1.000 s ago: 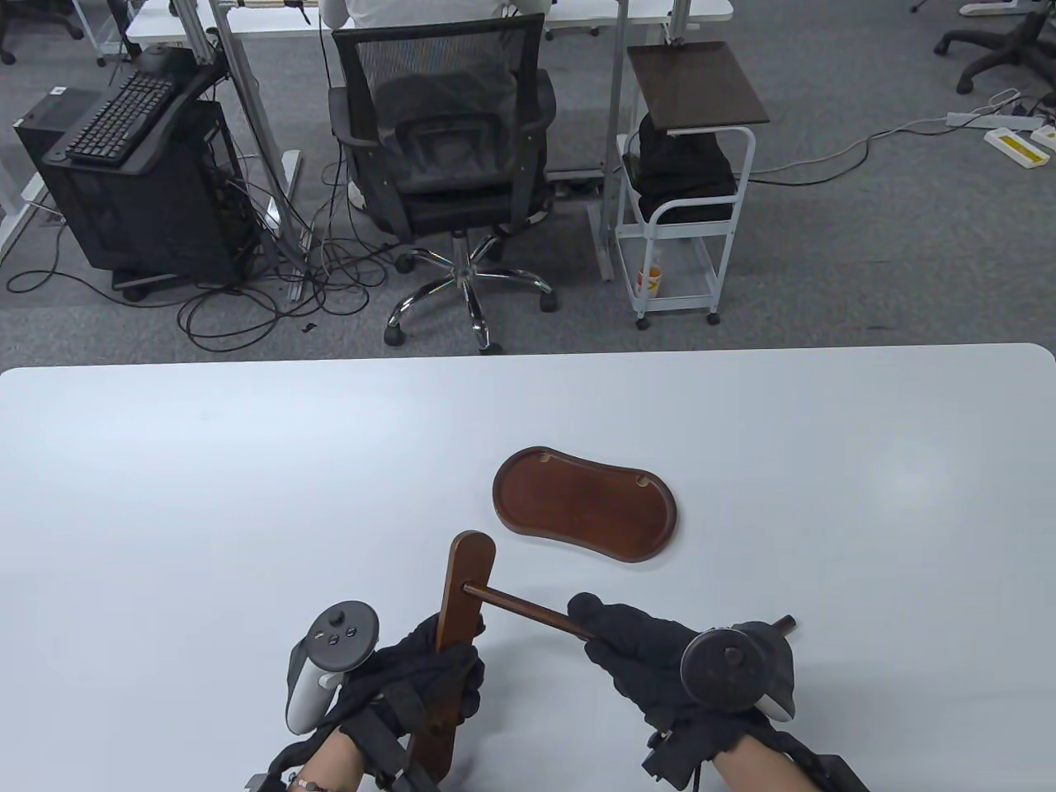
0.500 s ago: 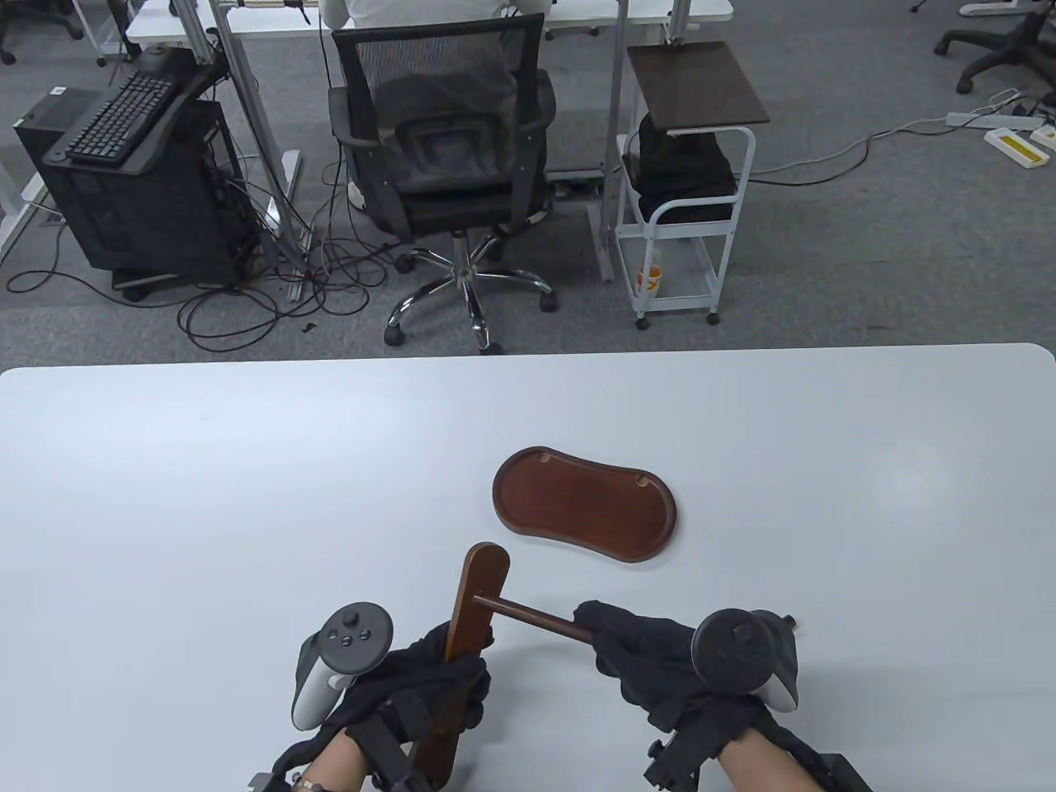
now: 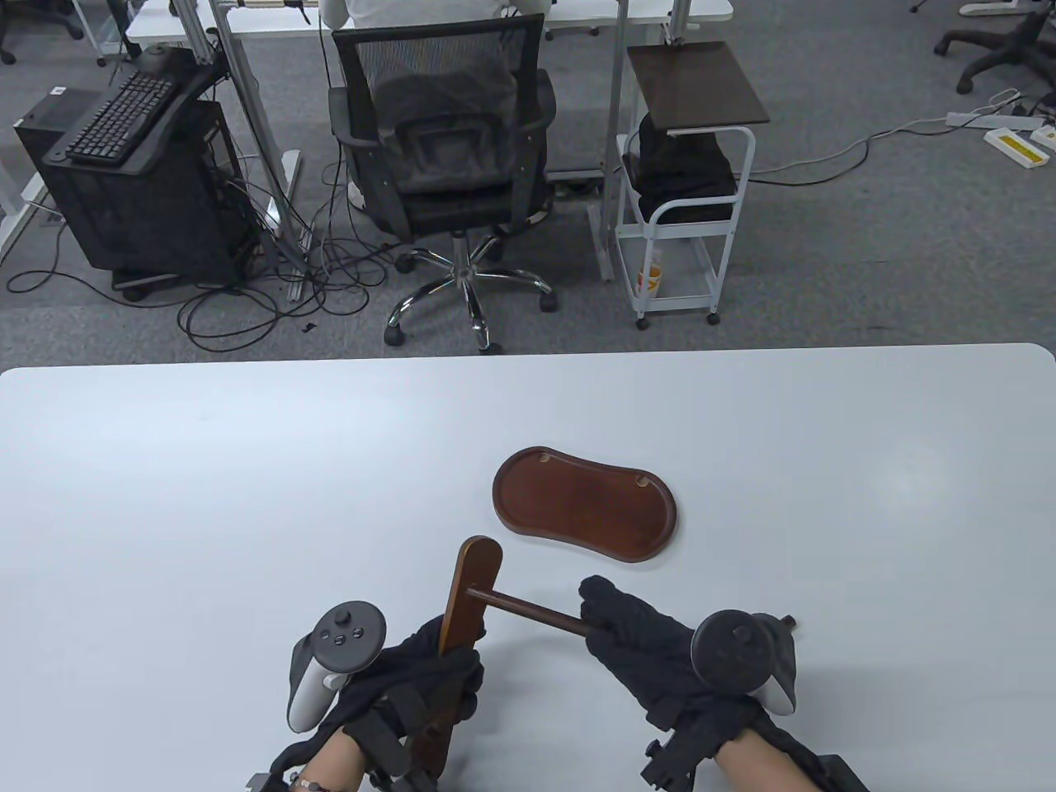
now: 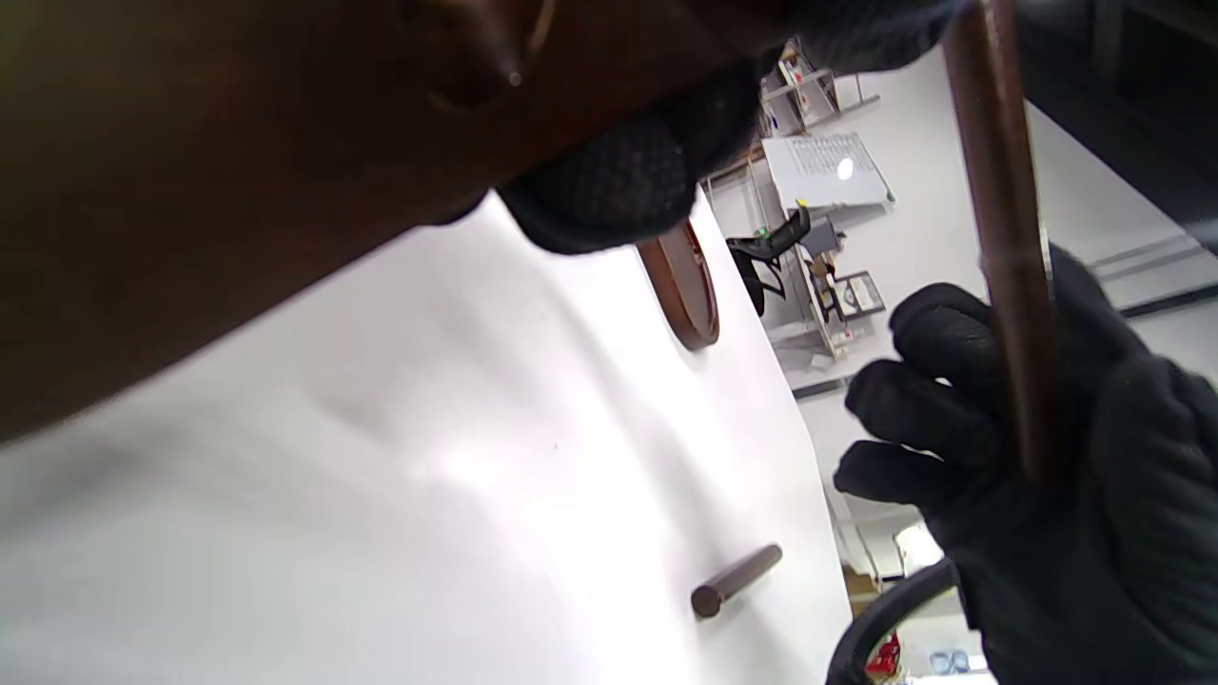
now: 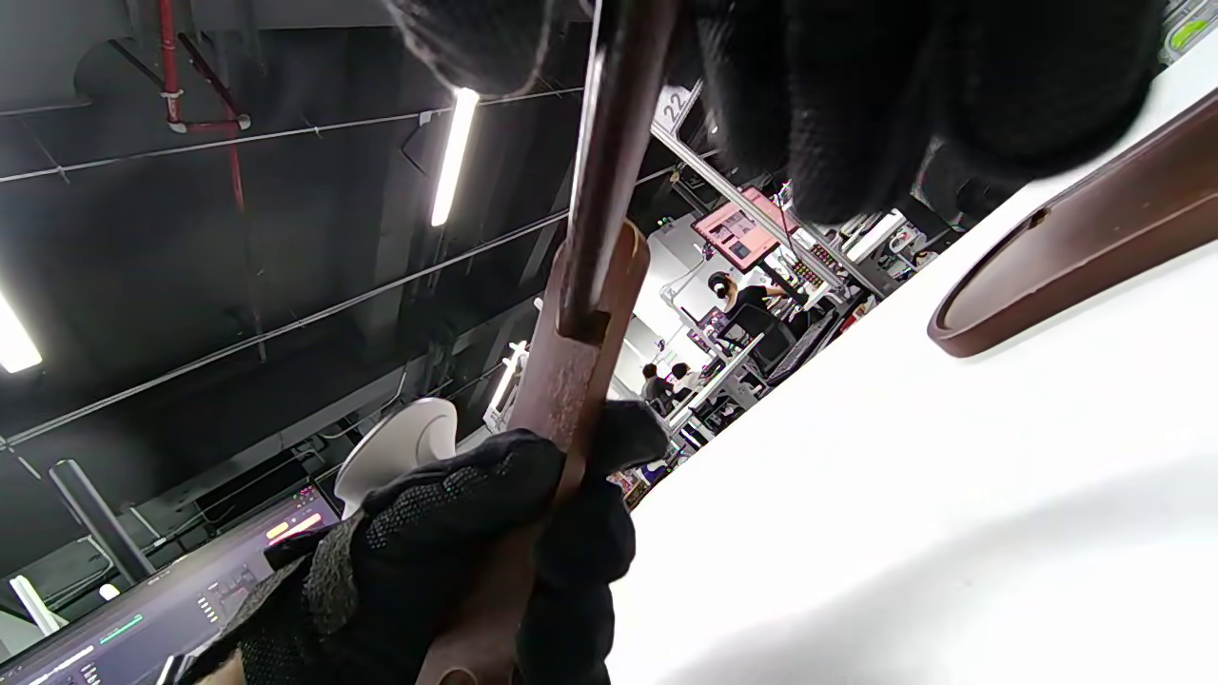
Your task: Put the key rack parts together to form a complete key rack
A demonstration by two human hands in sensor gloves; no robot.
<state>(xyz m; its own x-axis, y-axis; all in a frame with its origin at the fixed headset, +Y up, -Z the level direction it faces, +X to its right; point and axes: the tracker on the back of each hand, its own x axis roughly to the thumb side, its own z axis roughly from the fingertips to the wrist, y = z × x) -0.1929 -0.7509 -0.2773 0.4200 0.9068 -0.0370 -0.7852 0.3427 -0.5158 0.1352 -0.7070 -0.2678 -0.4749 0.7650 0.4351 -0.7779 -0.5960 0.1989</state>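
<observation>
Being gripped upright in the left hand [image 3: 429,676], the slat [image 3: 469,598] is being braced, seemingly so its hole faces the rod [image 3: 536,612], which is being held closed in the right hand [image 3: 652,652] and pressed in. The tray [image 3: 586,503] is lying on the surface [image 3: 206,495] just beyond both hands. In the right wrist view the rod's tip is being shown seated in the slat. Only in the left wrist view is a short peg [image 4: 735,579] being shown, lying beyond the right hand.

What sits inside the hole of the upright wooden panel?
The rod end sits in the upright panel hole; how deep it goes is hidden. The right hand covers the rod's middle.
</observation>
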